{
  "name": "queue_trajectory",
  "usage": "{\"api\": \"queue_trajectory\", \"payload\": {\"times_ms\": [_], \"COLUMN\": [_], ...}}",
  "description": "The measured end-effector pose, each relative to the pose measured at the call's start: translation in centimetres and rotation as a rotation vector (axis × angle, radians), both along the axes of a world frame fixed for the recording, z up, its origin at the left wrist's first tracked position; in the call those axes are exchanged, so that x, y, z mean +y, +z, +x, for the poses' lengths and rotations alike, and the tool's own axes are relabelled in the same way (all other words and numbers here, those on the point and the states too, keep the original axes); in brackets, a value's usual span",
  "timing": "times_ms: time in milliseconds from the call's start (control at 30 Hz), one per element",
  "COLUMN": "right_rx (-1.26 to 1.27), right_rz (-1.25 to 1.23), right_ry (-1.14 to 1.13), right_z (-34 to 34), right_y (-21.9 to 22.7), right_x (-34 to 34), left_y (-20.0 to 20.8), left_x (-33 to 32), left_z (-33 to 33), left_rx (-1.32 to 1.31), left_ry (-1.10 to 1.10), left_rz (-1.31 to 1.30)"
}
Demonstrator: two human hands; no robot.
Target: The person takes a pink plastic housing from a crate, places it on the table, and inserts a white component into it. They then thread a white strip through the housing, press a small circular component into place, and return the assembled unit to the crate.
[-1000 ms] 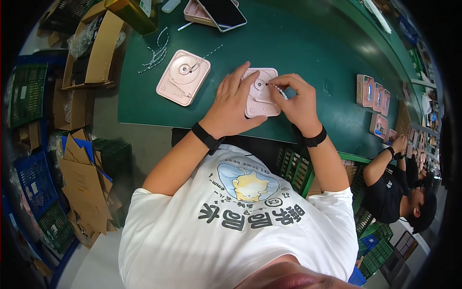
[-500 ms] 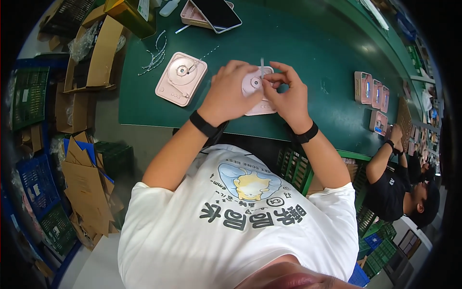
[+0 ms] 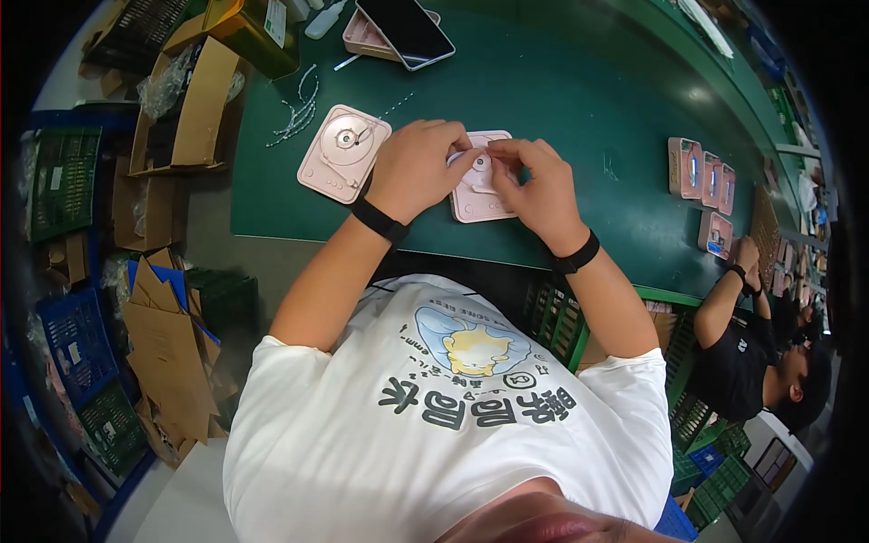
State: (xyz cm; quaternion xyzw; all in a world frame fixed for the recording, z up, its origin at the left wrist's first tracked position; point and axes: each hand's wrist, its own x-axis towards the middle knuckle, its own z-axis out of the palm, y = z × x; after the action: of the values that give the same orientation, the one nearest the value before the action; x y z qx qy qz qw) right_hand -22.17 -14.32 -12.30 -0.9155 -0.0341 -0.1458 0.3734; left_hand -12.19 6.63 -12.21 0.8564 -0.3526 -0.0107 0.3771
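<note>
Fingers: the left hand (image 3: 415, 167) and right hand (image 3: 534, 185) meet over a pink turntable-shaped case (image 3: 477, 192); fingertips of both pinch narrowly at its round white centre. What small part they grip I cannot tell.
Case in hand: lies flat on the green surface (image 3: 561, 100), just in front of the person's chest, partly hidden by both hands.
Beside it: a second pink case (image 3: 342, 152), same shape, sits just left of the left wrist, apart from the first.
Wrists: each wears a black band.
Further out: a row of small white parts (image 3: 297, 109) lies near the left edge; a dark phone (image 3: 405, 29) rests on a pink tray at the far edge.
Packages: open brown cardboard boxes (image 3: 186, 100) stand left of the surface; flattened brown cardboard (image 3: 167, 348) is piled on the floor among blue and green crates.
Right end: more pink cases (image 3: 701, 172) stand in a group near another person's hand (image 3: 747, 253).
Change: half a second ago the right fingers held a thin white piece upright above the case; now both hands are lower, close on the centre.
</note>
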Motion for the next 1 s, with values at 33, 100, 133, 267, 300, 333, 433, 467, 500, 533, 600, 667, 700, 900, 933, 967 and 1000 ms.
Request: {"api": "queue_trajectory", "payload": {"times_ms": [33,100,133,267,300,333,433,467,500,533,600,667,700,900,933,967,1000], "right_rx": [0.000,0.019,0.029,-0.013,-0.013,-0.026,-0.052,-0.058,-0.064,-0.070,-0.080,-0.101,-0.102,-0.025,0.000,-0.002,0.052], "right_rz": [0.002,-0.064,-0.098,-0.131,-0.130,-0.148,-0.180,-0.189,-0.199,-0.208,-0.250,-0.336,-0.337,-0.359,-0.335,-0.337,-0.265], "right_ry": [0.003,0.008,0.011,0.073,0.070,0.096,0.148,0.158,0.168,0.178,0.186,0.203,0.202,0.284,0.312,0.314,0.280], "right_z": [0.0,-0.2,-0.3,-0.2,-0.2,-0.2,-0.1,0.0,0.0,0.1,0.3,0.4,0.4,1.3,1.5,1.5,1.5], "right_y": [0.3,1.0,1.2,1.3,1.3,1.3,1.2,1.2,1.1,1.1,1.1,1.3,1.5,2.4,2.6,2.9,3.4], "right_x": [0.2,0.4,0.5,0.6,0.6,0.5,0.5,0.4,0.3,0.3,0.2,0.3,0.4,-0.1,-0.3,-0.4,-0.5], "left_y": [0.1,0.6,0.6,0.0,0.0,0.0,0.0,0.1,0.2,0.4,0.8,0.7,0.2,-0.7,-0.8,-1.0,-1.1], "left_x": [-0.1,-0.5,-0.4,0.8,1.3,1.8,2.6,2.8,3.0,3.1,3.1,2.9,2.8,2.8,2.8,2.7,2.7], "left_z": [-0.1,-0.3,-0.3,-0.2,-0.3,-0.6,-1.9,-2.4,-2.9,-3.3,-4.2,-4.5,-4.6,-5.3,-5.5,-5.7,-5.8], "left_rx": [0.066,0.198,0.199,0.297,0.406,0.515,0.562,0.501,0.439,0.438,0.029,-0.177,-0.123,0.073,0.071,0.035,-0.001], "left_ry": [0.030,0.088,0.090,0.055,0.032,0.009,-0.063,-0.112,-0.160,-0.160,-0.156,-0.153,-0.168,-0.135,-0.134,-0.127,-0.119], "left_rz": [0.012,0.032,0.032,0.011,-0.023,-0.058,-0.098,-0.106,-0.114,-0.113,-0.129,-0.136,-0.154,-0.198,-0.200,-0.156,-0.113]}}
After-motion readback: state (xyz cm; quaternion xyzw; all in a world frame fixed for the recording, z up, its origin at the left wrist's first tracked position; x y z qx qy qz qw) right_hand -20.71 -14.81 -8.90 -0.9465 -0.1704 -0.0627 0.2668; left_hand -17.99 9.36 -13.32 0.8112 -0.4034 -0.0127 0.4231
